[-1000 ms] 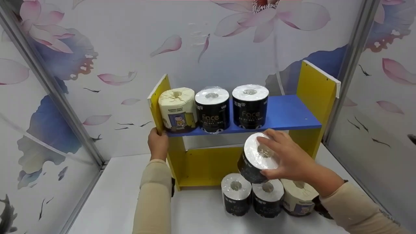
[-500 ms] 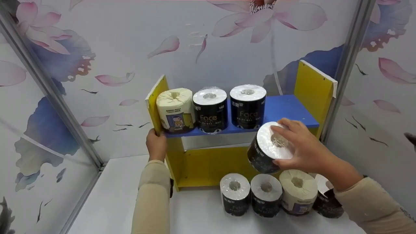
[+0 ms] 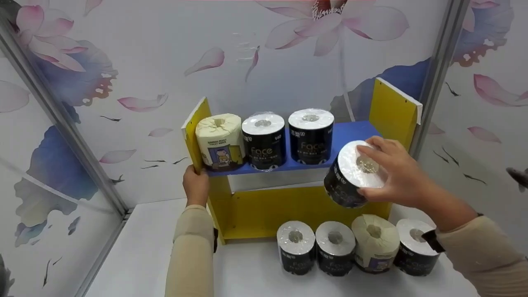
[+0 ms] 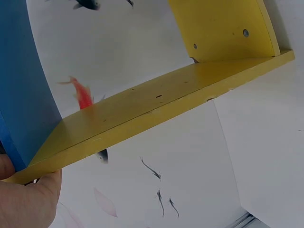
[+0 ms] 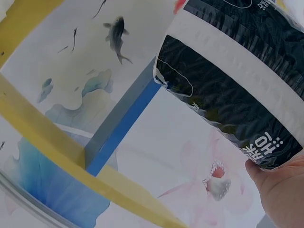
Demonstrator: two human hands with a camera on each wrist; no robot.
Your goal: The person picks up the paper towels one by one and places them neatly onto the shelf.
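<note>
My right hand (image 3: pixel 398 175) grips a toilet paper roll (image 3: pixel 343 187) in a black wrapper with a white top, tilted, in front of the right part of the blue shelf board (image 3: pixel 345 131). The right wrist view shows the same roll (image 5: pixel 223 90) close up, the hand at its end. My left hand (image 3: pixel 195 187) holds the left yellow side panel (image 3: pixel 192 136) of the shelf, near the blue board's end. On the board stand a cream roll (image 3: pixel 222 146) against that panel and two black rolls, one (image 3: pixel 264 144) beside it and another (image 3: pixel 310 142) further right.
Several rolls stand in a row on the white table before the shelf: two black ones, a cream roll (image 3: pixel 375 247) and another black roll (image 3: pixel 416 255). The right yellow side panel (image 3: pixel 392 113) rises beyond the held roll. Flower-printed walls enclose the table.
My right hand has carried the black roll up and to the right, from before the board's middle toward its right part. My left hand keeps its grip on the panel. The view shifts slightly.
</note>
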